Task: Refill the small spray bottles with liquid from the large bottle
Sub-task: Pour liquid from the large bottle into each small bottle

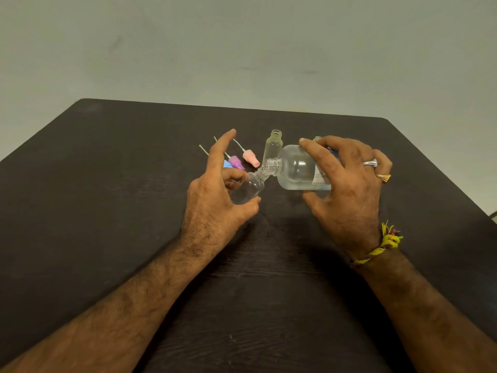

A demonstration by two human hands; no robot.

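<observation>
Hands: both raised over the dark worktop [134, 211], each grasping a bottle, the two necks brought mouth to mouth.
Left hand [212, 200]: thumb and curled fingers grip the held small bottle [248, 188] round its body; forefinger stands out straight, touching nothing.
Right hand [347, 181]: fingers over the top and thumb beneath the large bottle [298, 168], which is tipped nearly flat, neck pointing to the person's left; two rings on the fingers, a yellow thread band [382, 246] at the wrist.
Held small bottle: clear, cap off, leaning with its mouth up against the large bottle's mouth; any liquid inside cannot be made out.
Large bottle: clear, labelled, uncapped; a shallow pool of liquid lies along its lower side (little seems to be left in it).
Pour: judged under way or just starting; no stream is visible at the necks.
Spray heads: pink spray head [251, 157], purple spray head [236, 162] and a blue one [227, 165], partly hidden by the left hand, lie on the worktop just beyond it, dip tubes pointing away.
Second small bottle [273, 148]: upright, open, apparently empty, just behind the pour.
Third neck [318, 138]: an open bottle mouth shows above the right fingers; the rest is hidden.
Done: all heads removed.
Left: filling of seemingly every small bottle, then refitting three heads.
</observation>
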